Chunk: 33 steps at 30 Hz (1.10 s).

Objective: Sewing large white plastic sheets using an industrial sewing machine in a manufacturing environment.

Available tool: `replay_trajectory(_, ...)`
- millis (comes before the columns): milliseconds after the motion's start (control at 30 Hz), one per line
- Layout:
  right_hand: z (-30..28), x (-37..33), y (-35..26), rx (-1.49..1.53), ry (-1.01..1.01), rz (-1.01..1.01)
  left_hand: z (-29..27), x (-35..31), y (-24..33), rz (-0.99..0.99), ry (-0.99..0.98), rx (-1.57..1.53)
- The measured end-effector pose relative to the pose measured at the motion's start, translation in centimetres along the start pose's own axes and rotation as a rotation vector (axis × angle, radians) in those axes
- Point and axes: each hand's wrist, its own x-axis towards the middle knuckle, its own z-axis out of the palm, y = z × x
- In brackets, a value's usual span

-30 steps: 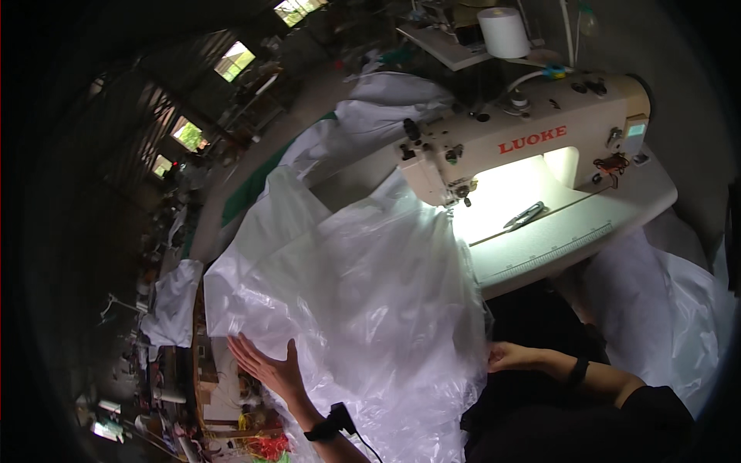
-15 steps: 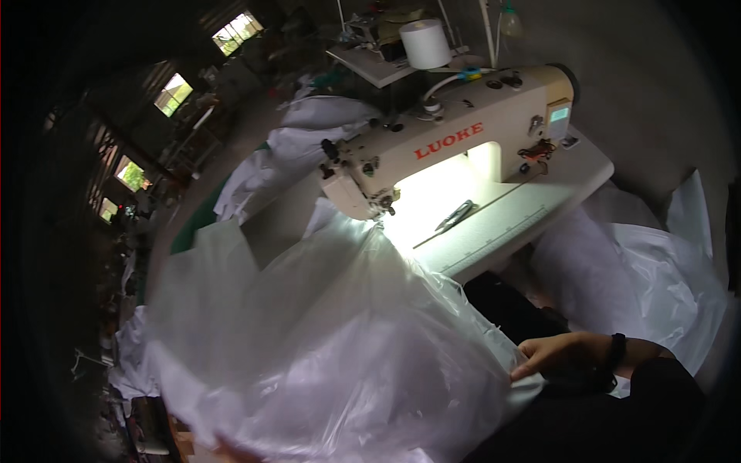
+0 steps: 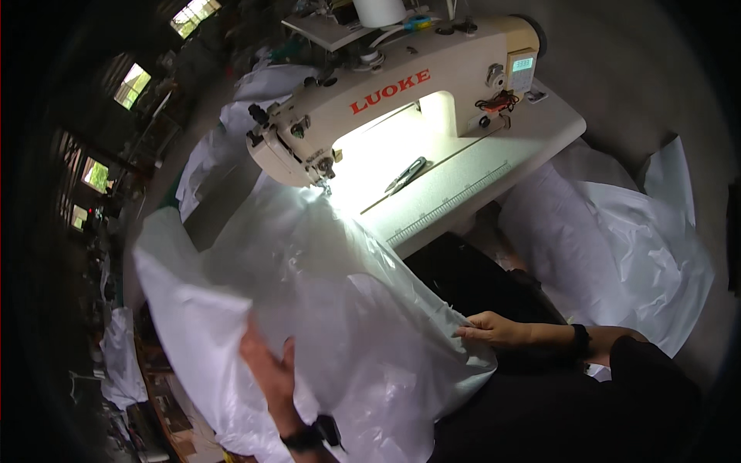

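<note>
A large sheet of white, slightly see-through plastic-like material (image 3: 347,324) drapes from under the needle of a sewing machine (image 3: 394,85) down over my lap. My right hand (image 3: 498,329) pinches the sheet's right edge between thumb and fingers. Over the left part of the sheet lies my left hand (image 3: 268,361), somewhat blurred, its thumb held apart from the fingers and the fingers against the material. The machine's presser foot (image 3: 325,187) sits at the sheet's far end under the bright lamp.
Small thread snips (image 3: 407,174) lie on the machine bed (image 3: 455,197). More white sheeting (image 3: 641,255) hangs at the right, and another white heap (image 3: 270,83) lies behind the machine. A white thread cone (image 3: 380,11) stands at the top.
My left hand has come up from the lower edge onto the sheet. My right hand still pinches the edge. The machine sits further left and higher in the picture, and the sheet's left side has shifted.
</note>
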Motion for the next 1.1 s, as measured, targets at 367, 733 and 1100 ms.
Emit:
replay_trajectory(367, -2.0, 0.8, -1.5, -0.378, 0.221, -0.206, -2.3, -3.8, 10.3, -0.346, -0.157, -0.507)
replay_trajectory(733, -2.1, 0.8, -2.6, -0.304, 0.148, -0.168, 0.1, -5.8, 26.9, 0.516, -0.255, -0.536)
replay_trajectory(1100, 0.3, 2.3, -4.4, -1.362, 0.488, -0.437, 1.1, -6.2, 22.3, -0.001, -0.398, -0.945)
